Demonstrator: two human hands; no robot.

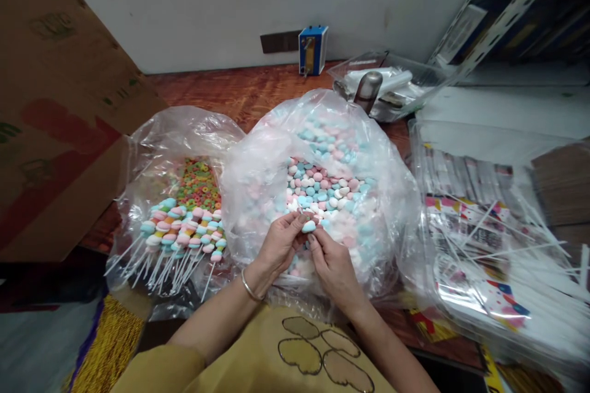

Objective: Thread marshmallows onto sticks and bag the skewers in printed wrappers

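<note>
My left hand (pixel 286 237) and my right hand (pixel 332 261) meet over a large plastic bag (pixel 258 166), both with closed fingers. Between their fingertips is a small blue-and-white marshmallow (pixel 308 226). A thin pale tip shows just above my left thumb; the rest of it is hidden. The bag holds many pink, blue and white marshmallows (pixel 318 187). To the left, finished-looking marshmallow skewers (pixel 184 230) lie in a pile on a second bag, their white sticks pointing toward me. Behind them in that bag are colourful ring candies (pixel 198 181).
At right, a clear plastic bin (pixel 442 304) holds white sticks (pixel 530 295) and printed wrappers (pixel 474 221). A cardboard box (pixel 59 104) stands at left. Along the back are a blue-and-white device (pixel 313 51), a clear tray (pixel 405 107) and a metal cylinder (pixel 369 89).
</note>
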